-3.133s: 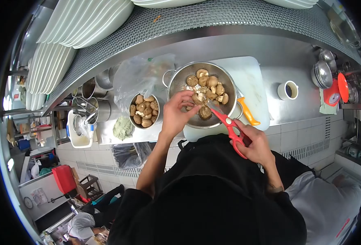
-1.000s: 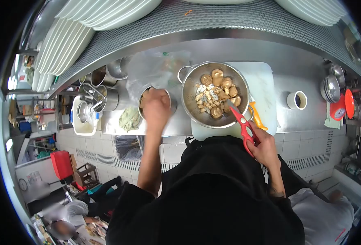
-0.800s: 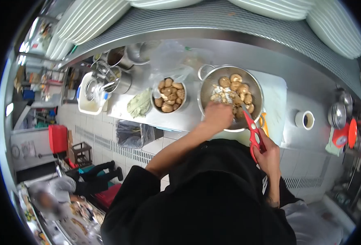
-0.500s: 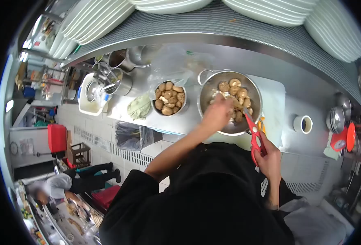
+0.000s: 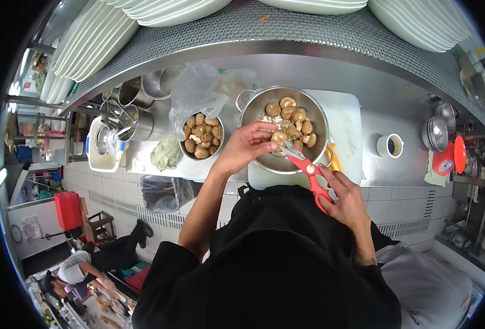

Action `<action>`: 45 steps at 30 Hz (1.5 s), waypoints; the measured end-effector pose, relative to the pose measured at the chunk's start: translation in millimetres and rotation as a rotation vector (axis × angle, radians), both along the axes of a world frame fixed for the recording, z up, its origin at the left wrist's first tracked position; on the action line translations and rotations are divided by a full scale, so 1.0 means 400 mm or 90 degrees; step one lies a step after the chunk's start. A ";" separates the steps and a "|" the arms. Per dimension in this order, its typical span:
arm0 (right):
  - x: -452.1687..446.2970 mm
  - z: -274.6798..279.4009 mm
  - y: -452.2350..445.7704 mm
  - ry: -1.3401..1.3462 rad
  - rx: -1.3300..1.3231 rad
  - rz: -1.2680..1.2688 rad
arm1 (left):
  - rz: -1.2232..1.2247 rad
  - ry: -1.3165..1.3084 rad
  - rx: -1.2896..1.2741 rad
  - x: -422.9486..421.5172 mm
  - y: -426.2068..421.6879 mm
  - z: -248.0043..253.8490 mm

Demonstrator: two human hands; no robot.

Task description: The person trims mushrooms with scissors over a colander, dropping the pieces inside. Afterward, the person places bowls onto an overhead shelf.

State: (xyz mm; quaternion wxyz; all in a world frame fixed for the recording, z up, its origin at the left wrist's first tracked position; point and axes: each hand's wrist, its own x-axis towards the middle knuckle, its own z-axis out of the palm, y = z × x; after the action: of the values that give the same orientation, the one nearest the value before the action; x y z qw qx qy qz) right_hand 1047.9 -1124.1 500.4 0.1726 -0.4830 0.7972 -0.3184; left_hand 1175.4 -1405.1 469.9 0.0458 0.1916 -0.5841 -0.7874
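Observation:
My left hand [image 5: 246, 147] is over the near left side of a steel colander [image 5: 258, 109], its thumb and fingers pinching a brown mushroom [image 5: 278, 137]. In my right hand [image 5: 345, 202] are red-handled kitchen scissors [image 5: 310, 169], their blades parted and the tips close to that mushroom. More whole mushrooms [image 5: 299, 115] lie in the colander, with small pale pieces beside them. The colander stands on a white cutting board [image 5: 345, 129]. Left of it, a metal pot [image 5: 184, 147] holds several mushrooms [image 5: 201, 131].
A clear plastic bag [image 5: 196, 90] lies behind the pot, a green cloth [image 5: 165, 153] to its left. An orange-yellow handle [image 5: 334, 159] shows beside the colander. A white cup [image 5: 389, 146] stands right. Stacked plates [image 5: 97, 46] fill the overhead shelf. Another person [image 5: 80, 268] works far left.
My left hand has come up out of the colander with a mushroom. The scissors have swung leftward, their blades now parted near it. The whole view has shifted slightly.

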 end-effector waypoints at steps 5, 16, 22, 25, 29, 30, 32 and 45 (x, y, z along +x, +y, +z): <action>0.002 -0.017 0.002 0.039 0.018 0.058 | -0.040 -0.067 -0.052 0.011 0.002 -0.003; 0.012 -0.040 0.003 -0.053 0.070 0.058 | -0.018 -0.066 -0.106 0.035 0.003 -0.047; 0.010 -0.024 0.009 -0.134 0.062 0.000 | 0.118 -0.089 -0.021 0.130 -0.089 -0.007; 0.019 -0.021 -0.006 -0.181 0.065 -0.011 | 0.164 -0.101 -0.068 0.157 -0.097 0.009; 0.026 -0.046 -0.009 -0.156 -0.019 -0.046 | 0.344 -0.175 -0.260 0.249 -0.178 -0.020; 0.023 -0.046 -0.007 -0.158 -0.021 -0.042 | 0.440 -0.227 -0.355 0.280 -0.203 -0.026; 0.012 -0.044 0.001 -0.177 0.029 -0.106 | 0.479 -0.329 -0.463 0.315 -0.229 -0.015; 0.002 -0.021 -0.014 -0.159 0.060 -0.135 | 0.541 -0.273 -0.753 0.316 -0.183 -0.112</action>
State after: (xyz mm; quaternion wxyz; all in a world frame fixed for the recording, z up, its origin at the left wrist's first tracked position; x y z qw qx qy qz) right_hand 1048.6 -1129.6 491.9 0.2581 -0.3445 0.8301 -0.3545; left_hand 1301.9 -1478.3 425.0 0.3258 0.4925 -0.7810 -0.2032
